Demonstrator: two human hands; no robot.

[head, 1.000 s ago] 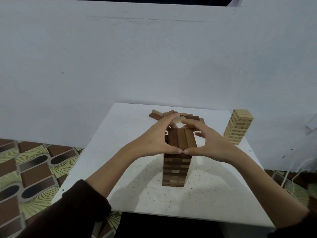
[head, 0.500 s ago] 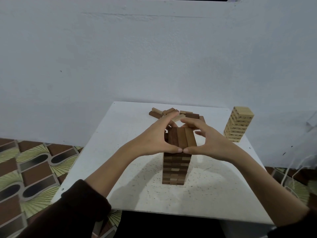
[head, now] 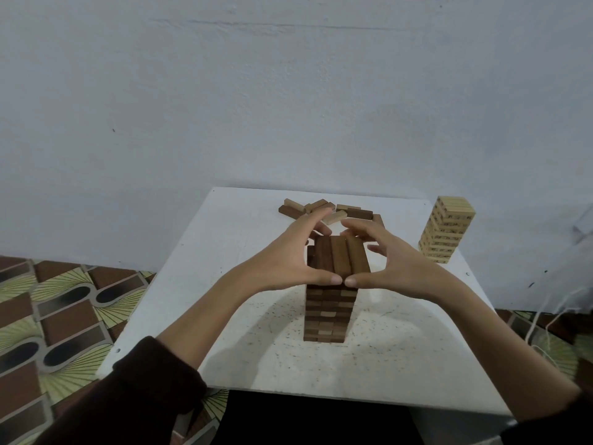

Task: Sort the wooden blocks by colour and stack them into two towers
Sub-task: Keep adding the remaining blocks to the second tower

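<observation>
A dark brown block tower (head: 326, 313) stands in the middle of the white table (head: 221, 252). Its top layer of three dark blocks (head: 340, 258) lies between my hands. My left hand (head: 285, 261) curls round the layer's left side and my right hand (head: 396, 266) round its right side. The two thumbs meet at the near face, and the fingertips reach over the far end. A light wooden tower (head: 447, 232) stands at the table's right edge. Behind my hands lies a loose pile of light and dark blocks (head: 324, 209).
A pale wall rises right behind the table. Patterned floor (head: 57, 316) shows to the left, and white cords (head: 552, 316) hang to the right. The table's near edge is close to my body.
Both hands stay wrapped round the top of the dark tower. The fingers of my right hand have spread slightly at the far end.
</observation>
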